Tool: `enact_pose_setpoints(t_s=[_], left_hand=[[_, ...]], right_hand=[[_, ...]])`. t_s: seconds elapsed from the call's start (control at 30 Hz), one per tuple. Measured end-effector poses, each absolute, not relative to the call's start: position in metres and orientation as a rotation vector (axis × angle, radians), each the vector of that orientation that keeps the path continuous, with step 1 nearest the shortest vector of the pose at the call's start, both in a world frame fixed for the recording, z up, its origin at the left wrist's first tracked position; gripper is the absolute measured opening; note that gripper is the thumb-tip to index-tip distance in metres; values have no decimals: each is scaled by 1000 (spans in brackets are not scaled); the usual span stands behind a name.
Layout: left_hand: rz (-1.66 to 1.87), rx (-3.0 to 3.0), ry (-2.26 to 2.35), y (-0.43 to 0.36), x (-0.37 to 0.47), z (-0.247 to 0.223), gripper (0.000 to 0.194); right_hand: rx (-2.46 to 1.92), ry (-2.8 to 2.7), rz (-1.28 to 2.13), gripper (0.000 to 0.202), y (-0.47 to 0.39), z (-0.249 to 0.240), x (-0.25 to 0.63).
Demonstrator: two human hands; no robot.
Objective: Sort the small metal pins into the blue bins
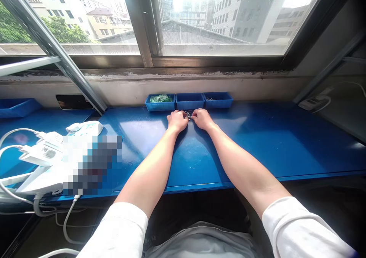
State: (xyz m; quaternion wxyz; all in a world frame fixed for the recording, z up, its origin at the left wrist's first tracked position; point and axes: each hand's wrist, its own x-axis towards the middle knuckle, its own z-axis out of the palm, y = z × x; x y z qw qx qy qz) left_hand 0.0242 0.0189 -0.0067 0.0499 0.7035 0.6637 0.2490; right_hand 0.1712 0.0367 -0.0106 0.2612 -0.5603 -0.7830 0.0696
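Both my hands reach forward to a small heap of thin metal pieces, perhaps screws or nails, on the blue tabletop. My left hand lies at the heap's left side with its fingers curled in. From the right, my right hand has thumb and finger pinched together at the heap's edge. Whatever is between the fingertips is too small to make out. Just behind the hands stand three blue bins: the left bin with green plastic packets, the middle bin, and the right bin with small dark pieces.
On the left lie a white power strip with plugs and cables, a blurred dark object and a phone. Another blue tray sits at the far left. A metal post rises beside the window. A white adapter is at right.
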Motion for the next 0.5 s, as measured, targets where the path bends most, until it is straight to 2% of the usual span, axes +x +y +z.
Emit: enact_pose_setpoints(t_s=[0.5], left_hand=[[851,2074,2041,18,25,-5,25]], right_hand=[[-1412,-1916,147,18,40,-10,166]])
